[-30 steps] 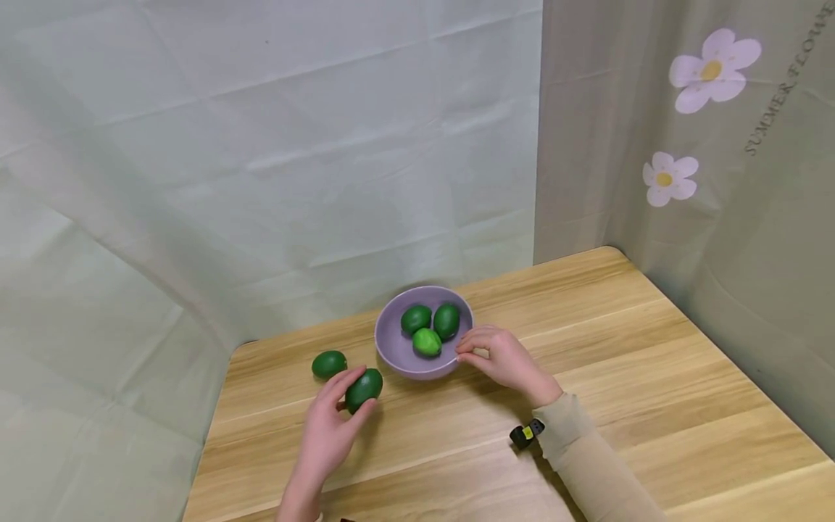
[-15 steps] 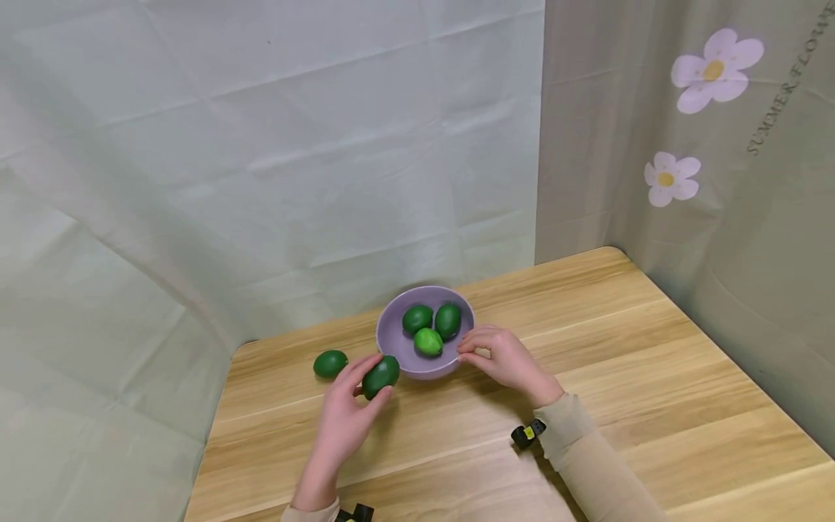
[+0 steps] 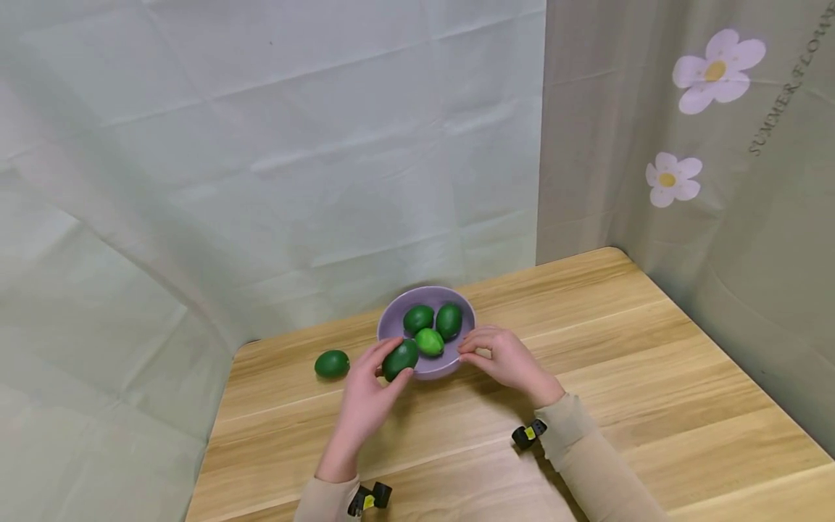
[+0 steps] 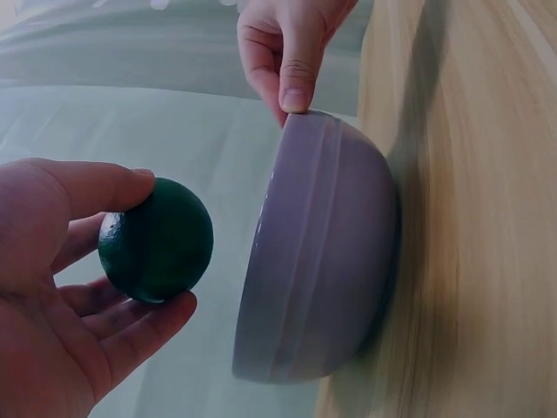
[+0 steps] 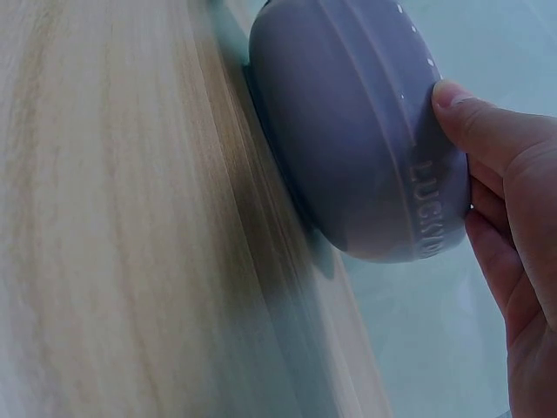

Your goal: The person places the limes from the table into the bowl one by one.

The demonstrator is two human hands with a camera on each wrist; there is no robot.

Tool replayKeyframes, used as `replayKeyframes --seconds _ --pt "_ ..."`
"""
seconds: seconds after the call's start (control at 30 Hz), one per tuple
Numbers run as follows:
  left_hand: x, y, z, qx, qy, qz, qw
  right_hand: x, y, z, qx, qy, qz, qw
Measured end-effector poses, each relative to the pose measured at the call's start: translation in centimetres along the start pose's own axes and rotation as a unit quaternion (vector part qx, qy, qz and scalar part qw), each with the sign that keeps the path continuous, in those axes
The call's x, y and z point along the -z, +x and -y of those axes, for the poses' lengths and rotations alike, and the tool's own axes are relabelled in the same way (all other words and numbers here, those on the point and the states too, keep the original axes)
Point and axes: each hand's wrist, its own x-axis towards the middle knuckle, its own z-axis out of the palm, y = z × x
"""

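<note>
My left hand point(image 3: 368, 395) grips a dark green oval fruit point(image 3: 400, 360), glossy and avocado-like, between thumb and fingers. In the head view this fruit overlaps the near left rim of a purple bowl point(image 3: 433, 375). The left wrist view has the held fruit point(image 4: 157, 239) beside the bowl's open side, apart from its rim. My right hand point(image 3: 505, 359) pinches the bowl's right rim, thumb outside. Inside the bowl lie two dark green fruits point(image 3: 449, 321) and one brighter green, lime-like fruit point(image 3: 429, 341).
Another dark green fruit point(image 3: 332, 364) lies on the wooden table point(image 3: 483, 464), left of the bowl. Behind the table's far edge hangs a pale curtain point(image 3: 378, 181). A flowered curtain point(image 3: 607, 145) borders the right side. Each wrist carries a small black camera point(image 3: 530, 434).
My left hand has carried the dark green fruit right and away from me, from beside the loose fruit to the bowl's rim. My right hand stays on the bowl.
</note>
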Motion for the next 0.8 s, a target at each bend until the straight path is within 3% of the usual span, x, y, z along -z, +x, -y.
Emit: replayKeyframes --seconds 0.4,0.8 --pt "-1.2 1.3 -0.1 0.001 -0.003 -0.004 1.0000 -0.2 0.0 0.1 0.003 0.001 0.004 1.000" --pt "-3.2 3.0 0.0 -0.005 0.001 0.020 0.9998 0.0 -0.1 0.1 0.005 0.000 0.001 1.000"
